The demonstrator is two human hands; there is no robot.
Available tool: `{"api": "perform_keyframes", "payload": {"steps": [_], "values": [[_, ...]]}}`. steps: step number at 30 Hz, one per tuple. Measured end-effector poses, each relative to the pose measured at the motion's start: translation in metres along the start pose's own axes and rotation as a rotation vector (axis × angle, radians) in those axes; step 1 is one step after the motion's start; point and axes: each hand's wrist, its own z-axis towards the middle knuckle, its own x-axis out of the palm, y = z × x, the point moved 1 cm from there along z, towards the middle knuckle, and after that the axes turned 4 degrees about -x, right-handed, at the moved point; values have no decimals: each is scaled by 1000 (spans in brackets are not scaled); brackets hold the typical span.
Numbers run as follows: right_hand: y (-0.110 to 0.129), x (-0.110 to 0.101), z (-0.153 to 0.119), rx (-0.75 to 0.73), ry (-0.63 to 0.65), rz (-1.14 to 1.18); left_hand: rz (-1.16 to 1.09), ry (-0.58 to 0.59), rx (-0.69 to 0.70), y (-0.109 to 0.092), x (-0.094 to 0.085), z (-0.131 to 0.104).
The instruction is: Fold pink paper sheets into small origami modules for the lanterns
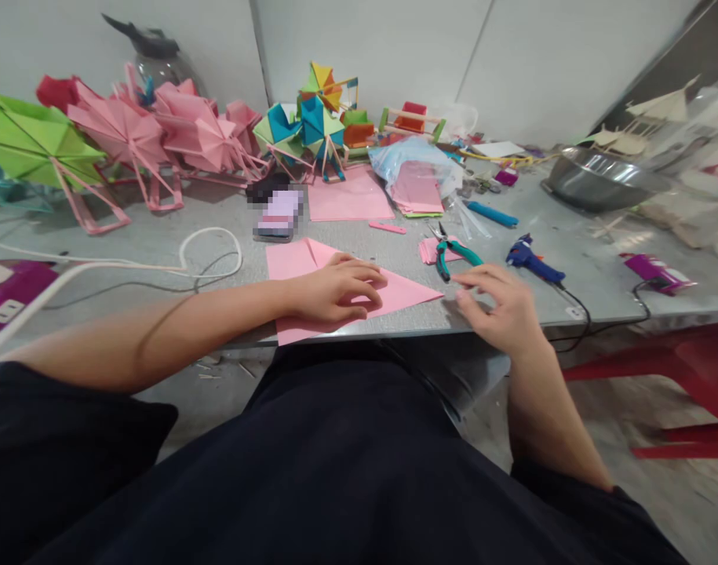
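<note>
A pink sheet of paper (pixel 293 263) lies at the table's front edge, folded so that its right end comes to a point. My left hand (pixel 344 289) rests on it with the fingers spread and slightly bent. Just right of the paper's tip, my right hand (pixel 497 302) hovers with its fingers apart, and nothing shows in it. Close beyond that hand lie green-handled pliers (pixel 461 253), partly on some small pink paper pieces (pixel 428 251).
Folded paper wheels on stands (pixel 209 133) line the back left. A phone (pixel 279 213), a pink stack of sheets (pixel 350 196), a blue glue gun (pixel 535 260), a metal bowl (pixel 599 179) and a purple power strip (pixel 658 273) are on the table. A red stool (pixel 676 369) stands at the right.
</note>
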Motion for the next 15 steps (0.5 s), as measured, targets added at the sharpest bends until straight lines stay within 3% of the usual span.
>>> {"api": "perform_keyframes", "payload": {"steps": [5, 9, 15], "values": [[51, 39, -1, -236, 283, 15, 46, -25, 7, -1, 1, -1], [61, 59, -9, -253, 224, -11, 129, 50, -43, -1, 5, -3], [59, 64, -5, -202, 169, 6, 291, 215, -326, 4, 6, -4]]}}
